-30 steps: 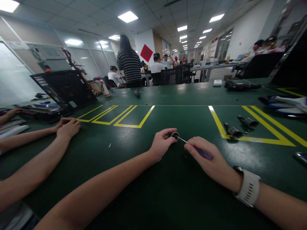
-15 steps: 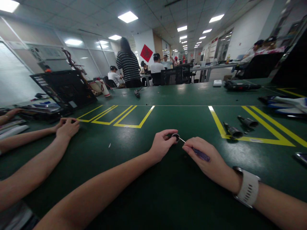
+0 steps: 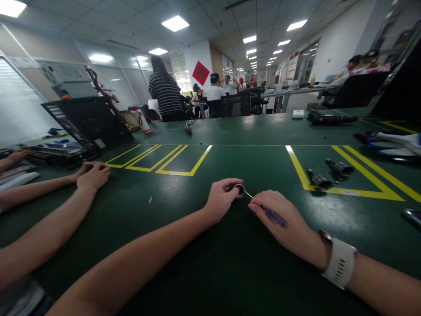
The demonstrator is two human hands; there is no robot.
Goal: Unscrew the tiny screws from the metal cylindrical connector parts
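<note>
My left hand pinches a small round metal ring-like part between thumb and fingers, its opening turned to the right. In my right hand is a screwdriver with a translucent purple handle. Its thin shaft points up and left, and the tip reaches the opening of the metal part. Whether the tip touches the inside is too small to tell. Both hands are low over the green table. Two dark metal cone-shaped parts, a nearer one and a farther one, lie to the right.
Yellow tape outlines mark the table. A co-worker's hands rest at the left. Farther back lie a small connector-like part, a white case and a black tool-like object. Blue-white gloves are at the right.
My right hand and the screwdriver have shifted slightly left and down. The metal part has turned a little in my left hand. The standing person in the background has moved left.
</note>
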